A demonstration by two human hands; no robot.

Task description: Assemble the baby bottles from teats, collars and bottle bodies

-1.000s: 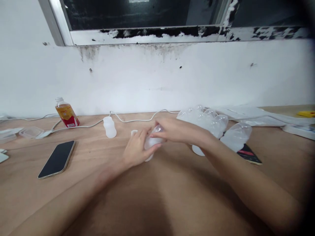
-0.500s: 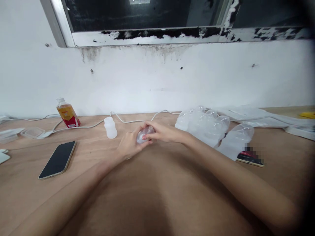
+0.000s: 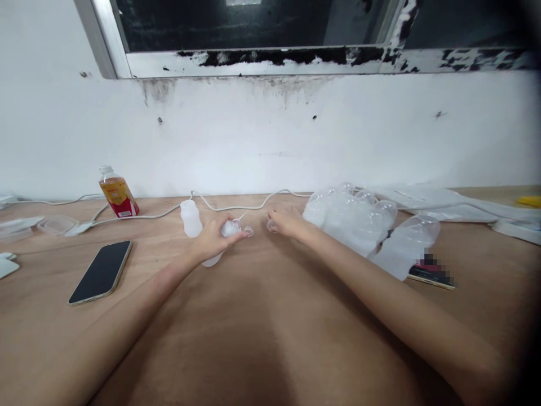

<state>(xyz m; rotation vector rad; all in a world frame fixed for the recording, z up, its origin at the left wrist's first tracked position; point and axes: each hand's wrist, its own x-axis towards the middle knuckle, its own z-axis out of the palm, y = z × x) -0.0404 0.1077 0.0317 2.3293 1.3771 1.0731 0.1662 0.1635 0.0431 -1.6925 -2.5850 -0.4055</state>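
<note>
Near the middle of the table, my left hand (image 3: 211, 237) is closed around a translucent white plastic bottle (image 3: 230, 228) with a clear upper end, tilted so its base shows below my palm. A small round clear plastic piece (image 3: 249, 231) is at that bottle's upper end, by my left thumb tip; whether it is joined on, I cannot tell. Apart from it, to the right, my right hand (image 3: 289, 223) pinches a small clear plastic piece (image 3: 270, 225), partly hidden by the fingers. Just left of my left hand, a wavy-sided white bottle (image 3: 191, 219) rests on the table.
Several similar bottles with clear domed tops (image 3: 350, 217) are piled at the right, one over a dark flat object (image 3: 431, 276). A phone (image 3: 101, 272) and a drink bottle (image 3: 118, 194) are on the left. A white cable (image 3: 228, 209) runs along the wall.
Both hands were together on the bottle and moved left with it. Now they are apart: the left keeps the bottle, and the right has drawn away rightward with a small clear piece.
</note>
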